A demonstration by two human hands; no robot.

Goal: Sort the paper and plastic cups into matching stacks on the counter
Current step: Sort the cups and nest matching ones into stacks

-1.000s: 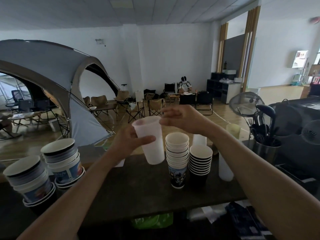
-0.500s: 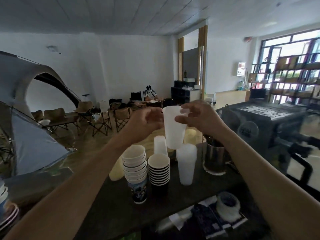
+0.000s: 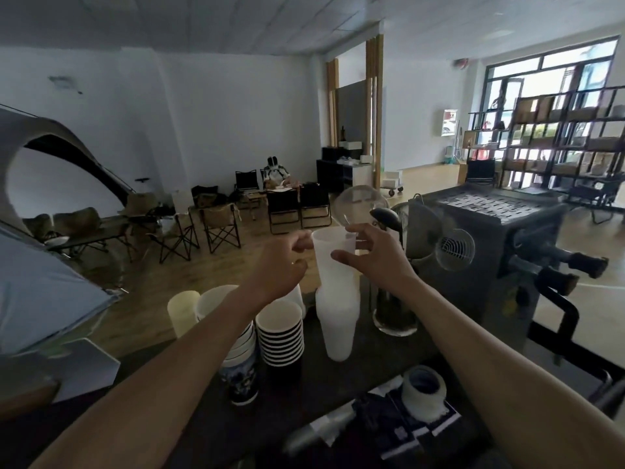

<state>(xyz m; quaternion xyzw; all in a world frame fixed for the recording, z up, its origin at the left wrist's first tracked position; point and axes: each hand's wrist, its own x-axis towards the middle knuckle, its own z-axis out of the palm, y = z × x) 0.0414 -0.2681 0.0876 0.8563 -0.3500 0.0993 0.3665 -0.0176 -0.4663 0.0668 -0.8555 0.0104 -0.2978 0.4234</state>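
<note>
A translucent white plastic cup (image 3: pixel 333 257) is nested partway into the plastic cup stack (image 3: pixel 338 324) on the dark counter (image 3: pixel 189 401). My right hand (image 3: pixel 373 257) pinches the cup's rim and side. My left hand (image 3: pixel 282 262) touches its left rim with curled fingers. To the left stands a black-and-white paper cup stack (image 3: pixel 280 336). My left forearm partly covers a printed paper cup stack (image 3: pixel 238 367). A single cream cup (image 3: pixel 182 313) stands further left.
A steel canister of utensils (image 3: pixel 394 309) stands right of the plastic stack, beside a grey coffee machine (image 3: pixel 490 258). A tape roll (image 3: pixel 424 392) and dark packets (image 3: pixel 399 431) lie below the counter's front edge. A tent (image 3: pixel 50 292) and folding chairs fill the room behind.
The held plastic cup has come down from above the plastic stack and now sits partway into its top. My head has turned further right, so the left cup stacks left the view.
</note>
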